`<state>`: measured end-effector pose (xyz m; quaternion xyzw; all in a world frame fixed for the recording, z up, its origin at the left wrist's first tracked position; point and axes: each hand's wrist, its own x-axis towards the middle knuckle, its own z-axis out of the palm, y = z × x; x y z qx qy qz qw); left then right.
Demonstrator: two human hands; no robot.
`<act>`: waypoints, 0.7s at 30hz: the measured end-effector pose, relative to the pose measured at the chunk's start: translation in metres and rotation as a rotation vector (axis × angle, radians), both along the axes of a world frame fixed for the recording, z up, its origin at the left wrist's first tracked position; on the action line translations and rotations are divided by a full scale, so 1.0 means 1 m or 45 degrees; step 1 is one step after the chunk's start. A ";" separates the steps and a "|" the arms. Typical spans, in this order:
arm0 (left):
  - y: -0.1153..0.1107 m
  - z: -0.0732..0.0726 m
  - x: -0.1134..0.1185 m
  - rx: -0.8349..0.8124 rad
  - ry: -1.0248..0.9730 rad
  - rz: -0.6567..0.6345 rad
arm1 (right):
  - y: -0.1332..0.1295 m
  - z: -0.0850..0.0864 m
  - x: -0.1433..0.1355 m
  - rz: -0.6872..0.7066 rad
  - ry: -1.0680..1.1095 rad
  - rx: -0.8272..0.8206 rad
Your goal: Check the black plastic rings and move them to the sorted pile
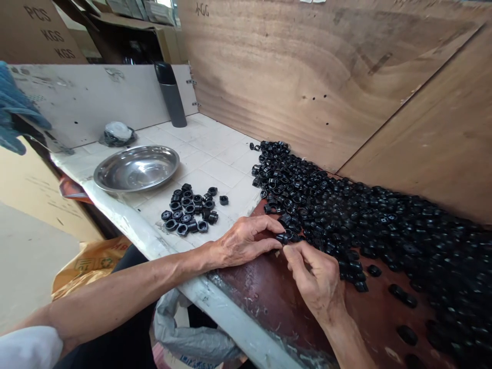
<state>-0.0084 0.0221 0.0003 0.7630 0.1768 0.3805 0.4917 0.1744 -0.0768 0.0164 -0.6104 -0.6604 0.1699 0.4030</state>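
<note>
My left hand [249, 240] is closed, its thumb and forefinger pinching a small black plastic part [283, 238] at the near edge of a large heap of similar parts [346, 215]. Close beside it, my right hand [317, 274] has its thumb and fingertips pressed together near the same part; what is between them is too small to make out. Both hands are low over a reddish-brown board [253, 297]. To the left of them, a small group of black parts [188, 209] lies on the white tiled tabletop [219, 154].
A steel bowl [136, 168] is at the left, with a plastic-wrapped bundle [117, 133] behind it. A dark flask [172, 97] stands by the low back panel. Tall plywood [307, 77] walls the far right side. A grey bag [192, 333] hangs below the table edge.
</note>
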 end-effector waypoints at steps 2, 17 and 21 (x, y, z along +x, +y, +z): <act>0.001 -0.001 0.000 0.000 0.015 0.027 | 0.000 0.001 0.000 -0.010 -0.002 0.010; 0.000 -0.006 0.000 0.389 0.099 0.030 | 0.003 -0.003 -0.008 -0.082 0.371 -0.160; -0.007 -0.003 -0.005 0.676 0.189 0.035 | 0.002 -0.002 -0.011 -0.093 0.488 -0.376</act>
